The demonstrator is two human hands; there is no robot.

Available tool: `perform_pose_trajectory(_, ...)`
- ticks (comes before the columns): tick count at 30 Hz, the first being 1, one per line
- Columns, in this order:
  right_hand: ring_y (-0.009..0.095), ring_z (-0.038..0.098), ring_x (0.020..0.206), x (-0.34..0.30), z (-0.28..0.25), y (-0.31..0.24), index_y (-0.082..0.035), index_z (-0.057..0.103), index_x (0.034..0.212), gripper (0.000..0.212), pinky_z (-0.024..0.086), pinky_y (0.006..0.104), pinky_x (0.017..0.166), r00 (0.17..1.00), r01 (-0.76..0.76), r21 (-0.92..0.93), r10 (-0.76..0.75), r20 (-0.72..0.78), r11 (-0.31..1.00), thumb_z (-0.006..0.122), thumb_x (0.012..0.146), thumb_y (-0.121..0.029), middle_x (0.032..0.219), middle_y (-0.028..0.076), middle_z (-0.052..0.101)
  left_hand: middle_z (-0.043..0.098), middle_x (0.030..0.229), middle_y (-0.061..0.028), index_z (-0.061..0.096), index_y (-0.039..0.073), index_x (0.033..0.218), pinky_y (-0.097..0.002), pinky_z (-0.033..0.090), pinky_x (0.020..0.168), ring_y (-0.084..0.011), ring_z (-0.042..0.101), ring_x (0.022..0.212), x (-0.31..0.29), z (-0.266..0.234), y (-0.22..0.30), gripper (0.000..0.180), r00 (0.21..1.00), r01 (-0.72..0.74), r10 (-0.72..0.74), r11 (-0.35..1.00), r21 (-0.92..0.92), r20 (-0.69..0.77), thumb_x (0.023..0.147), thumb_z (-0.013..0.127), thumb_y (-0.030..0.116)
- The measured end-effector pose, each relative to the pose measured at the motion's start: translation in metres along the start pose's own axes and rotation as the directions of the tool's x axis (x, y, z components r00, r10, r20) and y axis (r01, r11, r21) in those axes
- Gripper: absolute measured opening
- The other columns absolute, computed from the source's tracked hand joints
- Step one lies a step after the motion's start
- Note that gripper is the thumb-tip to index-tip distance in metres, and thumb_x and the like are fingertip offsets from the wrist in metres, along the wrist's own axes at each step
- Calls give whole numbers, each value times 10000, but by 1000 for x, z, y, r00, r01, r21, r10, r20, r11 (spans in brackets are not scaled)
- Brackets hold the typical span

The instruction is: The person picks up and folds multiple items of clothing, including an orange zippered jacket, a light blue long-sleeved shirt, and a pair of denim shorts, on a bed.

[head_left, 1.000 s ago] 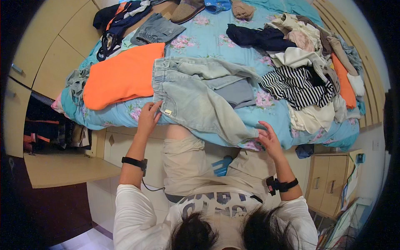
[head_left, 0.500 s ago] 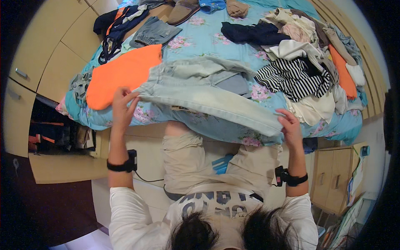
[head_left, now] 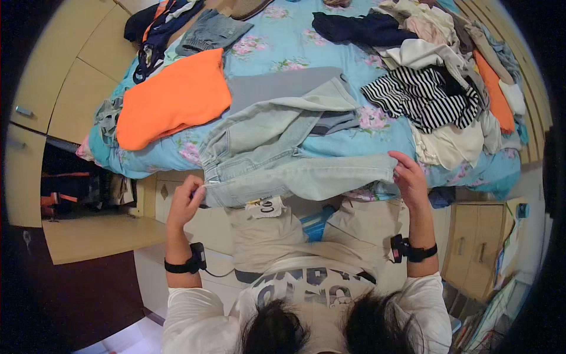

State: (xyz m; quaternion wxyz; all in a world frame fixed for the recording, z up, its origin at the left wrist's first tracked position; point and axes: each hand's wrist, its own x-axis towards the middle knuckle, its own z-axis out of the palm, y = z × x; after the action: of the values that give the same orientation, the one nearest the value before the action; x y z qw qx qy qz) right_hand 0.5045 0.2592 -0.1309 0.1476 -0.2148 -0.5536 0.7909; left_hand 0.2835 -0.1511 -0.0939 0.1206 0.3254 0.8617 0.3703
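Note:
A pair of light-blue jeans [head_left: 336, 175] stretches across the front edge of the bed, partly hanging over it above my lap. My left hand [head_left: 187, 200] pinches the waistband end at the left. At the right, my right hand [head_left: 408, 182] grips the hem end of the nearer leg. The other leg lies folded back over a grey garment [head_left: 271, 84] spread flat on the bed. A pale printed piece of cloth [head_left: 265, 207] shows below the jeans' near edge. Just left of the jeans lies a folded bright orange garment [head_left: 174, 100].
The bed [head_left: 283, 50] has a blue floral sheet. A heap of clothes with a black-and-white striped garment [head_left: 421, 97] lies on the right. Grey denim shorts [head_left: 213, 32] lie at the back left. A cabinet compartment [head_left: 88, 183] stands open at left; a wooden cabinet [head_left: 474, 248] is at right.
My left hand has drawn the waistband down toward me and slightly right, flattening the near leg. More of the grey garment now shows behind the jeans. My right hand has barely moved.

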Motion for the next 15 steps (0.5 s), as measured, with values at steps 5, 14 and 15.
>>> perform_pose_trajectory(5, 70, 446, 525, 33, -11, 9, -22, 593, 830, 154, 361, 201, 498, 997, 76, -756, -57, 52, 650, 529, 756, -141, 637, 28, 511, 446, 543, -28, 462, 29, 752, -211, 341, 454, -62, 418, 493, 2, 24, -17, 88, 984, 70, -63, 997, -32, 165, 758, 516, 98)
perform_pose_trajectory(14, 291, 397, 1019, 132, 52, 4, -94, 564, 902, 337, 348, 369, 848, 798, 480, -877, -411, 442, -11, 642, 574, -89, 1092, 114, 445, 546, 793, -69, 507, 17, 917, -244, 411, 667, -156, 518, 736, 26, 13, -36, 224, 968, -18, 57, 987, -160, 243, 706, 558, 69)
perform_pose_trajectory(15, 291, 397, 1019, 141, 51, 6, -94, 564, 902, 337, 348, 369, 848, 799, 479, -878, -405, 444, -17, 642, 574, -89, 1092, 114, 445, 550, 838, -74, 506, 11, 929, -252, 405, 694, -156, 517, 779, 34, 11, -32, 231, 993, -46, 55, 995, -86, 103, 710, 551, 69)
